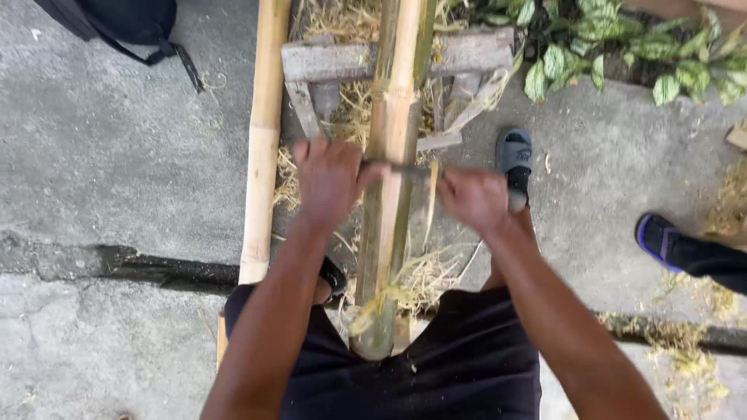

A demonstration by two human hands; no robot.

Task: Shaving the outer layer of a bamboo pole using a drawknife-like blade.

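So closest to the camera you've got the butt end of the bamboo pole [387,233] wedged right against the person's lap, between the legs in dark shorts [467,365]. It runs straight away from the body and up onto a rough wooden stand [459,54] at the far end.

Both hands sit about midway along it, one on each side. The left hand [331,180] is clenched around one end of a thin dark blade [412,171] that lies crosswise over the pole, and the right hand [475,201] is clenched on the other end, a bit blurred. So the pole passes between the two hands, under the blade.

My guess on handling: a green pole like this is stiff and fairly heavy, with a smooth, slick skin, so it'd roll if it weren't braced at both ends. The peeled strip looks drier and grippier. Hold the blade by its ends, well off the edge.

Past the hands there's a heap of pale shavings [428,272] under the pole, a second pole [261,155] lying alongside on the left, a grey sandal [514,155], and leafy plants [622,47] at the back on the concrete [117,155].
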